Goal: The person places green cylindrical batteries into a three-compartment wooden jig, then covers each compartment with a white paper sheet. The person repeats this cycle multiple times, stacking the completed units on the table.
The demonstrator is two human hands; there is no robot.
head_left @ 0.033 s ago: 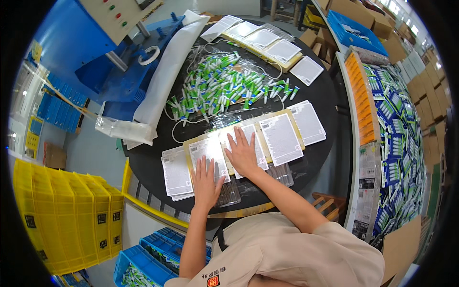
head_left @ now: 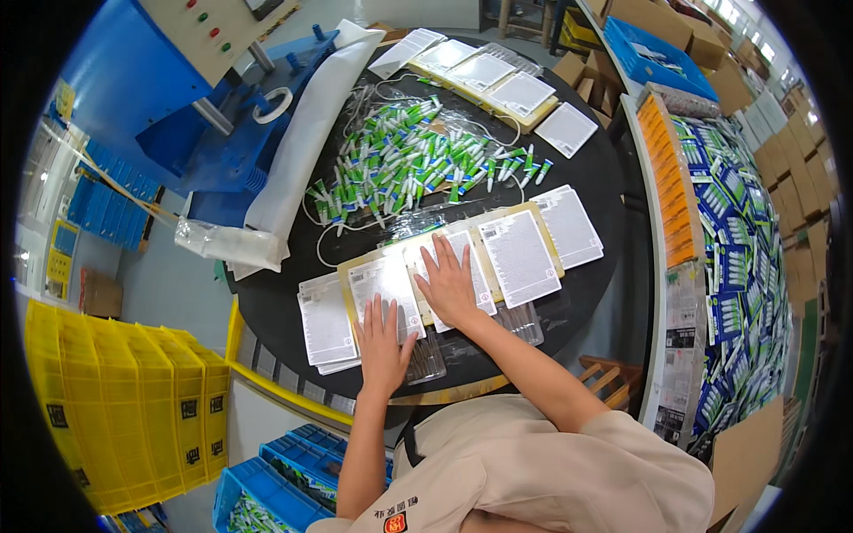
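My left hand [head_left: 384,348] lies flat with fingers spread on the lower part of a white printed card [head_left: 380,280]. Resting on the card beside it, my right hand [head_left: 451,289] also has its fingers apart. A third card [head_left: 520,258] lies to the right of these two. All three are on a pale yellow tray [head_left: 552,244], and clear plastic blister packs [head_left: 425,360] stick out below its near edge. One stack of cards [head_left: 327,322] lies at the tray's left, another card stack [head_left: 573,229] at its right. Neither hand grips anything.
Beyond the tray is a heap of small green-and-white tubes [head_left: 400,155] on the round black table [head_left: 595,289]. A second card-covered tray [head_left: 529,120] lies farther back. A blue machine [head_left: 191,124] stands left, yellow crates [head_left: 124,400] near left, packaged tubes [head_left: 737,266] right.
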